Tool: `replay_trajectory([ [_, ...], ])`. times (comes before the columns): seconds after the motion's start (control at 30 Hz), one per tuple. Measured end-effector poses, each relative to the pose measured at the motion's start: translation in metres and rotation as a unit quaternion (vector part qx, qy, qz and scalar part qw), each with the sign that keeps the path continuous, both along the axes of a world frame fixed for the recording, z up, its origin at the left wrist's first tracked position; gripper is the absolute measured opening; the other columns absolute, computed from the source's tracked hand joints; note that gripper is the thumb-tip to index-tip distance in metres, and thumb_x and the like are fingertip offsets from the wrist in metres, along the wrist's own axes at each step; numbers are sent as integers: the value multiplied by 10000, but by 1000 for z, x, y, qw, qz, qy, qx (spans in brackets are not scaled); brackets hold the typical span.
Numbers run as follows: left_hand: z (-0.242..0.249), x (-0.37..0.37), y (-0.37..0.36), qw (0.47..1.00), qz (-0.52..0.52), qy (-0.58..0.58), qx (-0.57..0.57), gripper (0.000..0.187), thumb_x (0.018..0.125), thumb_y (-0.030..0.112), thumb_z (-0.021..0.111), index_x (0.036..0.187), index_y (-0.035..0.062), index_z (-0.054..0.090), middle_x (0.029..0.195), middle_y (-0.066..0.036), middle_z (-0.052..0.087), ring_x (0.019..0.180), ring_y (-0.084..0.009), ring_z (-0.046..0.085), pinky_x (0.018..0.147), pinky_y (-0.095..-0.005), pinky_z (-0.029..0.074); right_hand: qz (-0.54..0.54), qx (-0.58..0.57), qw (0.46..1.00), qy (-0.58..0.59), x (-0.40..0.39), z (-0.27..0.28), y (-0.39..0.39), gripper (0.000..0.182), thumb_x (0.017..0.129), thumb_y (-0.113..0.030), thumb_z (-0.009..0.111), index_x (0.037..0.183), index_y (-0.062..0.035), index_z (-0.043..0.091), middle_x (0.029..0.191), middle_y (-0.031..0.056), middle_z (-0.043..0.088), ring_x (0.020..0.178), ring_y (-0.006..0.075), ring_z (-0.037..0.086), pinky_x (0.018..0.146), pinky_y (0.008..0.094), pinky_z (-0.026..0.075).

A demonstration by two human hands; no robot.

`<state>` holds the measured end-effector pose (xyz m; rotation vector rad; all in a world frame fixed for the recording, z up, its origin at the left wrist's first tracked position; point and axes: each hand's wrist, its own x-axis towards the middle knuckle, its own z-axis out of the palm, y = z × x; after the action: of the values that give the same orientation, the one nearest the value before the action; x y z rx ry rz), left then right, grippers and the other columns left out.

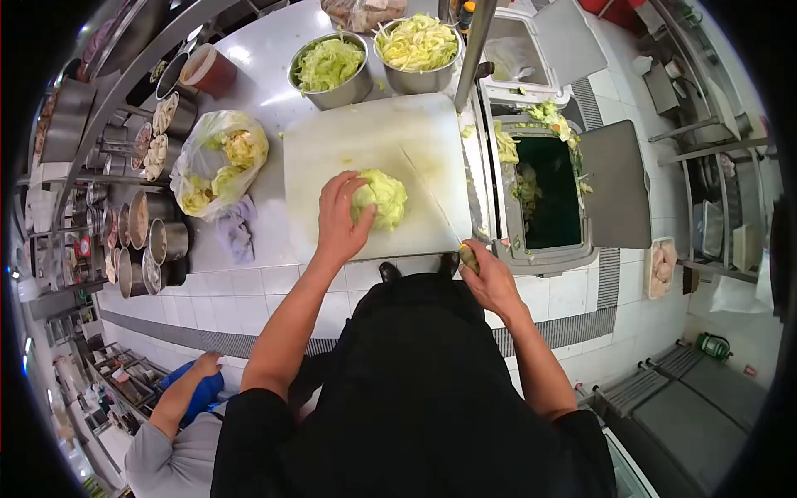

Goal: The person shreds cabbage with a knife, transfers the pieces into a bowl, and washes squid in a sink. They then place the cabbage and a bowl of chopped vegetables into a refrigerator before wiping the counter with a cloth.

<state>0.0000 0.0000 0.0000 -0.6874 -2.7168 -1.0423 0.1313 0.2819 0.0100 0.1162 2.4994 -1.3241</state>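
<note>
A pale green head of lettuce rests on the white cutting board. My left hand holds it from the left, fingers curved over its far side and thumb at its near side. In my right hand is the handle of a knife, at the board's near right corner. Its long thin blade slants up and left across the right part of the board, apart from the lettuce.
Behind the board stand two metal pots, one of shredded lettuce, one of paler cut leaves. A plastic bag of lettuce lies left. To the right is an open bin with scraps on its rim. A co-worker's arm shows lower left.
</note>
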Motion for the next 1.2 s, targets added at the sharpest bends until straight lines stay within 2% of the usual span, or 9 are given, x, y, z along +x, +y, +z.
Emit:
replay_trajectory([
  [0.07, 1, -2, 11, 998, 28, 47, 39, 331, 864, 158, 602, 1174, 42, 588, 1253, -149, 542, 1160, -349, 493, 997, -456, 374, 19, 56, 998, -11, 1, 3, -1, 425, 920, -249, 573, 1286, -59, 470, 998, 282, 648, 939, 463, 609, 803, 501, 473],
  [0.4, -19, -20, 21, 995, 62, 67, 37, 261, 870, 121, 574, 1110, 30, 624, 1178, -144, 577, 1113, -347, 524, 959, -451, 405, 21, 107, 994, 7, -27, 5, -2, 396, 925, -274, 589, 1245, -63, 486, 891, 245, 663, 835, 456, 626, 747, 529, 470],
  [0.5, -19, -24, 20, 993, 83, 61, 65, 258, 872, 127, 577, 1105, 29, 629, 1189, -149, 575, 1116, -343, 528, 971, -449, 408, 28, 162, 984, 67, -50, -1, -4, 397, 912, -264, 604, 1250, -76, 515, 930, 217, 656, 792, 428, 639, 740, 520, 487],
  [0.6, -9, -29, 27, 996, 41, 82, -11, 245, 879, 131, 575, 1094, 28, 632, 1169, -146, 584, 1108, -342, 532, 974, -436, 418, 59, 255, 956, 131, -81, 2, -7, 364, 880, -287, 656, 1174, -72, 634, 1175, 192, 587, 964, 369, 616, 828, 477, 496],
  [0.63, -9, -30, 27, 998, 25, 59, -27, 228, 866, 135, 588, 1061, 27, 632, 1136, -138, 590, 1091, -338, 536, 956, -435, 429, 64, 255, 955, 134, -88, 3, -13, 364, 880, -287, 656, 1174, -72, 634, 1175, 192, 587, 964, 369, 616, 828, 477, 496],
  [0.7, -11, -30, 26, 998, 16, 35, -42, 212, 852, 138, 600, 1029, 27, 633, 1103, -130, 597, 1073, -333, 539, 937, -433, 440, 58, 147, 952, 263, -103, 4, -36, 397, 863, -308, 674, 1166, -53, 645, 1236, 206, 555, 1073, 383, 565, 912, 467, 468],
  [0.8, -16, -28, 27, 997, 20, 52, -54, 203, 771, 152, 655, 932, 36, 616, 993, -104, 603, 979, -327, 550, 865, -436, 466, 75, 76, 949, 298, -115, 11, -80, 437, 844, -304, 693, 1182, -35, 627, 1254, 206, 547, 1134, 395, 531, 976, 473, 431],
  [0.93, -15, -26, 27, 995, 10, 65, -78, 231, 789, 198, 646, 956, 41, 612, 992, -107, 597, 943, -313, 563, 808, -397, 486, 140, -27, 913, 381, -133, 12, -112, 475, 806, -293, 720, 1184, -32, 603, 1261, 177, 541, 1175, 390, 502, 1014, 499, 400],
  [1.2, -48, -37, 23, 994, 40, -27, -99, 258, 801, 237, 641, 983, 58, 603, 936, -118, 607, 911, -288, 581, 741, -392, 495, 79, -37, 919, 384, -153, -25, -144, 446, 787, -216, 665, 1186, -30, 595, 1225, 141, 578, 1186, 345, 519, 1069, 556, 342],
])
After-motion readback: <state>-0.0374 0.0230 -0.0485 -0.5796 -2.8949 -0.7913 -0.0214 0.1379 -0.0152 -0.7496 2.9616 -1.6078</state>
